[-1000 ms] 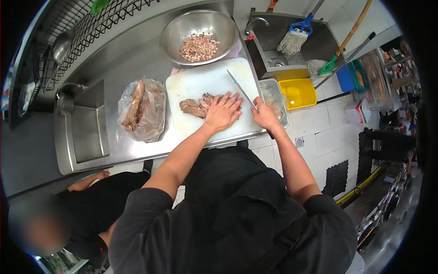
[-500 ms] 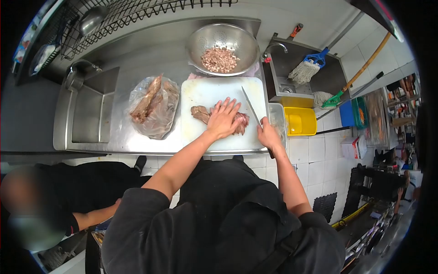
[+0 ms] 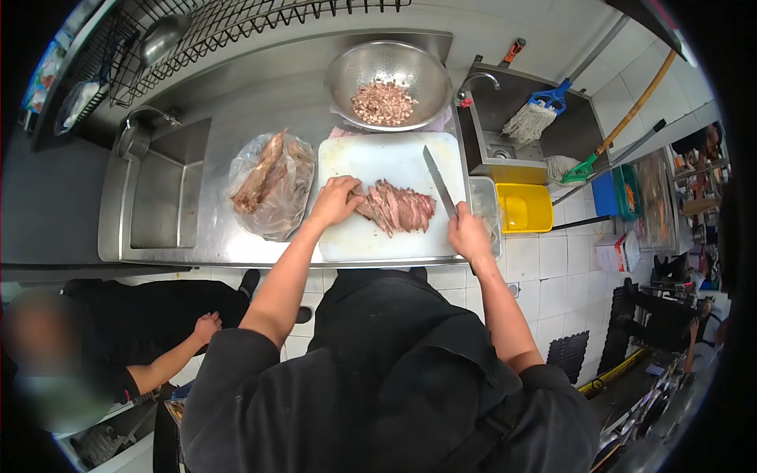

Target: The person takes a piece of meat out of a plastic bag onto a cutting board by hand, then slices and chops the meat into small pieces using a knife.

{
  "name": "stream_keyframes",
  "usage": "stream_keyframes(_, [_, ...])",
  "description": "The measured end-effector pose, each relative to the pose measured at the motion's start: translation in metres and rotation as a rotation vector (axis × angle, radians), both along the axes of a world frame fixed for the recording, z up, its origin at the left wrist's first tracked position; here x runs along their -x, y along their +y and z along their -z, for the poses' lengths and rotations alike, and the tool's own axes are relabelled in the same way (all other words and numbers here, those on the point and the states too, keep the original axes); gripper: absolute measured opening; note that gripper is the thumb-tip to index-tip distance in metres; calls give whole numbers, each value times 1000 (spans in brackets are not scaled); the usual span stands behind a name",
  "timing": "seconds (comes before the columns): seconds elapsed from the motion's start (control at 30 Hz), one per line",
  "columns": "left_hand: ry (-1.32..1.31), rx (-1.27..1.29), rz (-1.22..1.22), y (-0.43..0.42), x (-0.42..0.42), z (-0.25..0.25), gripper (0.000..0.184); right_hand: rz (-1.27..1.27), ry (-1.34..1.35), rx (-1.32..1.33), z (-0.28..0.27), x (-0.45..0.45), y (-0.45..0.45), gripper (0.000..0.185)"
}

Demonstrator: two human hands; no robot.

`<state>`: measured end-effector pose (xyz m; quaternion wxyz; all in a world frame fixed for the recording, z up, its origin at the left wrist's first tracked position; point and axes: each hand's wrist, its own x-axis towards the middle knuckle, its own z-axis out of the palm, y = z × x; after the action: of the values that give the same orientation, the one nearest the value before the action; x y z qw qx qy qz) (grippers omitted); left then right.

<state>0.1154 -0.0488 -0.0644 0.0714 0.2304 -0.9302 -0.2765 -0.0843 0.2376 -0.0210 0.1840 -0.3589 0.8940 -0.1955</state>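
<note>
White board bears sliced meat; left hand grips its left end, right hand clasps a knife.

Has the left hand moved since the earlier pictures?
Yes: the left hand has shifted across the cutting board toward its left edge, nearer the plastic bag.

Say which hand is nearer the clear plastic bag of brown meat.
Left. The left hand is just right of the bag; the right hand, gripping a long steel knife, is beyond the sliced brown meat.
</note>
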Motion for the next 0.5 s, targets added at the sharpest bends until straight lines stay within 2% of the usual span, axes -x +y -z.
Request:
stream_keyframes(0.1, [6,-71,45,1,-12,-13,54,-11,-77,43,-20,-22,-4,22])
stream_keyframes(0.23, [17,-80,-26,4,-20,-22,52,-68,-192,131,-15,-42,-10,21])
stream_keyframes(0.3, [-172,-216,-3,4,-21,-43,40,-84,-270,172,-14,-51,-14,20])
stream_keyframes(0.43, [-63,-368,-37,7,-36,-66,32,-98,-324,153,-19,-60,-18,21])
stream_keyframes(0.5, [97,46,-30,8,-45,-69,27,-110,-353,128,-24,-63,-20,21])
